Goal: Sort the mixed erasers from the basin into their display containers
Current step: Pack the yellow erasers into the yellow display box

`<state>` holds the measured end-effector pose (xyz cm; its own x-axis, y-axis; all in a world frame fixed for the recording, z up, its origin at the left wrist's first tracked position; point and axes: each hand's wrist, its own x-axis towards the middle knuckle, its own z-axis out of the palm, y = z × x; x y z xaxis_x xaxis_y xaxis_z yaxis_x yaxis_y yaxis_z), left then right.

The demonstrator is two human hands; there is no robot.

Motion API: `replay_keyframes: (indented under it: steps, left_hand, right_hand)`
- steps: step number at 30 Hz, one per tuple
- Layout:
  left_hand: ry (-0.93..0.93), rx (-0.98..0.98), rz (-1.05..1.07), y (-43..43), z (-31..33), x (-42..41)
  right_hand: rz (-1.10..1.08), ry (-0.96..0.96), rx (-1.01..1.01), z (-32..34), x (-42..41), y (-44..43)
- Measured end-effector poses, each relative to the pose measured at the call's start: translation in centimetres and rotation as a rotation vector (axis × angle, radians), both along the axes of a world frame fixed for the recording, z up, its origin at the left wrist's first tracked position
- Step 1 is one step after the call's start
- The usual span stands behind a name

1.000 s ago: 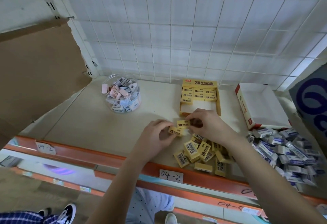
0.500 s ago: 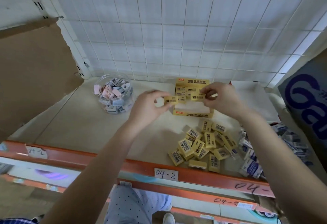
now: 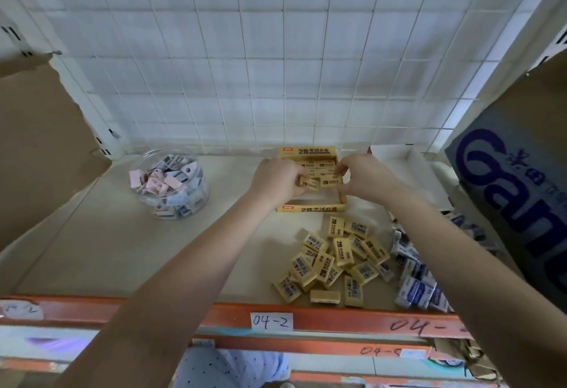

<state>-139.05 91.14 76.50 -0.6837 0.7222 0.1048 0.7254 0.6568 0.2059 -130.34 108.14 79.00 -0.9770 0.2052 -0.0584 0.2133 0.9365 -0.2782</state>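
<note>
Moving up from the pile (image 3: pixel 334 260), where both hands were picking a second ago, and now reaching into the yellow box (image 3: pixel 310 208) at the back of the shelf (image 3: pixel 122 234). Pinching an eraser (image 3: pixel 308 183) in the left hand (image 3: pixel 276 183), fingers curled round it; pinching a second eraser (image 3: pixel 331 181) in the right hand (image 3: pixel 365 179) the same way. Holding the two nearly end to end, low over the box's open middle, just in front of the rows already packed at its far side. Likely setting this pair down next, so adding two more to the sorted stock and leaving the pile two lighter.

Counting:
- two yellow erasers in hand;
- roughly sixteen more lying loose in the pile, overlaps blocking an exact figure;
- one yellow box, partly filled;
- one clear jar (image 3: pixel 171 185) holding pink and blue pieces, too jumbled to number;
- one white box (image 3: pixel 395 157) beyond the right hand;
- a heap of blue-white erasers (image 3: pixel 414 283) beside the pile, partly hidden under the right forearm, not countable.
</note>
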Motion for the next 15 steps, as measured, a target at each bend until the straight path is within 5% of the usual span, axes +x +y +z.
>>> replay_keyframes:
  steps: [15]
  left_hand:
    - [-0.066, 0.113, 0.061, -0.4, -1.6, -0.1]
  right_hand:
    - [0.049, 0.026, 0.116, -0.8, -0.3, -0.6]
